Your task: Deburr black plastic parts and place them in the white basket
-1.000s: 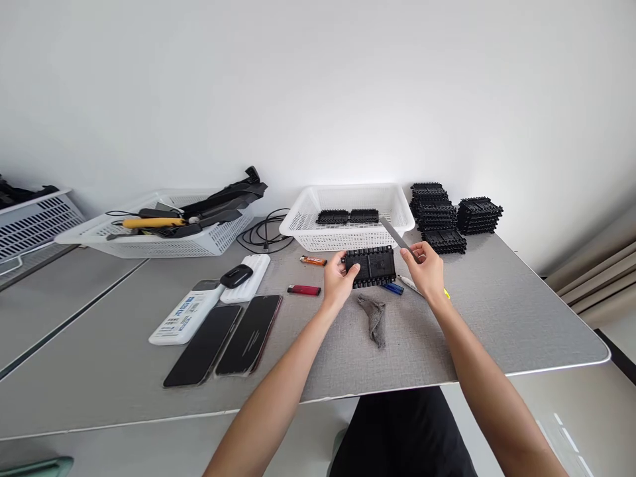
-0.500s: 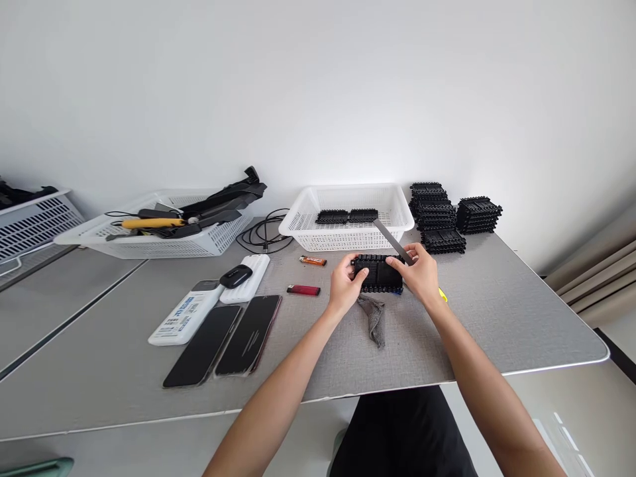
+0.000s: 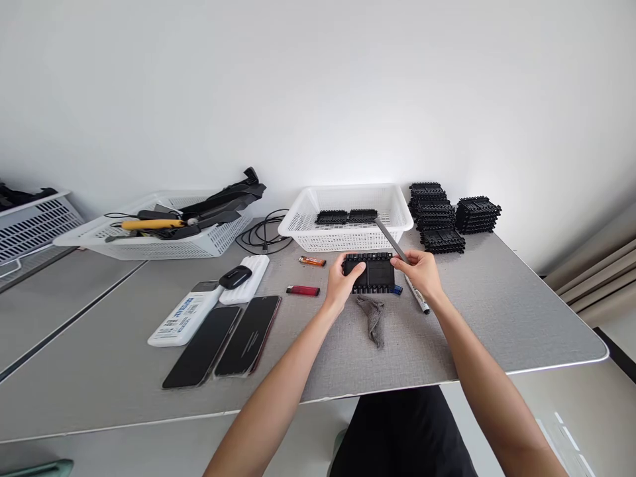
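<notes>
My left hand [image 3: 342, 281] is closed on the left end of a rectangular black plastic part [image 3: 381, 272] with knobbed long edges, its thumb on the face. My right hand [image 3: 420, 270] grips a flat grey metal file [image 3: 390, 238], which points up and left towards the basket. The fingertips of that hand are at the part's right end. Under the part, a crumpled grey cloth [image 3: 375, 323] lies on the table. A white marker [image 3: 418, 296] and a small blue item [image 3: 398, 290] are partly hidden near my right hand.
A white basket [image 3: 348, 240] holds two similar black parts [image 3: 332, 216]. More are in stacks [image 3: 434, 215] to its right. Left are lighters [image 3: 303, 291], phones [image 3: 203, 344], power banks [image 3: 186, 318], a coiled cable [image 3: 263, 232] and another filled basket [image 3: 163, 248].
Both hands have shifted slightly, carrying the black part a little left. The marker and the blue item now show more. The file stays in my right hand.
</notes>
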A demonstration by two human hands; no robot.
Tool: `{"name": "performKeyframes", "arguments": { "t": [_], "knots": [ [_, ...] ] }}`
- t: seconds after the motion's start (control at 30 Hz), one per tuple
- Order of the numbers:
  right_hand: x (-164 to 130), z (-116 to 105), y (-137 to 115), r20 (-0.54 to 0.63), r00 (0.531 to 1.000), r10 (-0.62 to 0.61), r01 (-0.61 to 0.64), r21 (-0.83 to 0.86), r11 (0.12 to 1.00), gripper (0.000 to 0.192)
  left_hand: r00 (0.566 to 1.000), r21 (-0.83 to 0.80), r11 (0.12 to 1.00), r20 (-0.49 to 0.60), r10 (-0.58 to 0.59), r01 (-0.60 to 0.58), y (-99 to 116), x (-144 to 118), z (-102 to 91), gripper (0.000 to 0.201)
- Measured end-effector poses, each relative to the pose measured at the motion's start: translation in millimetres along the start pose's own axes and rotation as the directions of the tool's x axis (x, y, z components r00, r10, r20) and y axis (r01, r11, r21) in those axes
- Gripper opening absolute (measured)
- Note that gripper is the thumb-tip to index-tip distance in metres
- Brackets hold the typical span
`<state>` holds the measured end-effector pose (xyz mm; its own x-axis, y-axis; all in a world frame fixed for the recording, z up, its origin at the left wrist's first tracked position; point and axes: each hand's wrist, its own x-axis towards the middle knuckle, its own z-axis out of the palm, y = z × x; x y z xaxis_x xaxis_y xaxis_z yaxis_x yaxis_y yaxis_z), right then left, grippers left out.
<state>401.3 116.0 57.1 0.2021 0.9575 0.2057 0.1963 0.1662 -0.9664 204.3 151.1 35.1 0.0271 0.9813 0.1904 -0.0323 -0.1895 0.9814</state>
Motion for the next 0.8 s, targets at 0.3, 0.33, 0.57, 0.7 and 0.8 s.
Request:
{"name": "performKeyframes", "arguments": {
  "t": [0.3,0.33,0.57,0.7,0.8],
  "knots": [
    [1,0,0,0.022,1.000,0.004,-0.005,0.037,0.999,0.027,0.999,-0.051,0.998,-0.014,0.033,-0.034,-1,0,0.3,0.037],
    [1,-1,0,0.011,1.000,0.000,-0.001,0.041,0.999,0.027,1.000,-0.089,0.996,-0.003,0.030,-0.031,0,0,0.4,0.037],
    [1,-10,-4,0.047,0.997,0.062,-0.062,-0.001,0.998,0.039,0.992,-0.367,0.922,0.027,-0.122,0.123,-1,1,-0.7,0.038],
    [2,-13,-7,0.155,0.976,0.152,-0.150,-0.023,0.988,0.055,0.978,-0.519,0.838,-0.019,-0.208,0.169,-2,4,-1.8,0.038],
    [1,-12,-8,0.248,0.953,0.175,-0.182,0.004,0.983,0.065,0.974,-0.573,0.802,-0.024,-0.224,0.171,-1,5,0.2,0.034]
  ]
}}
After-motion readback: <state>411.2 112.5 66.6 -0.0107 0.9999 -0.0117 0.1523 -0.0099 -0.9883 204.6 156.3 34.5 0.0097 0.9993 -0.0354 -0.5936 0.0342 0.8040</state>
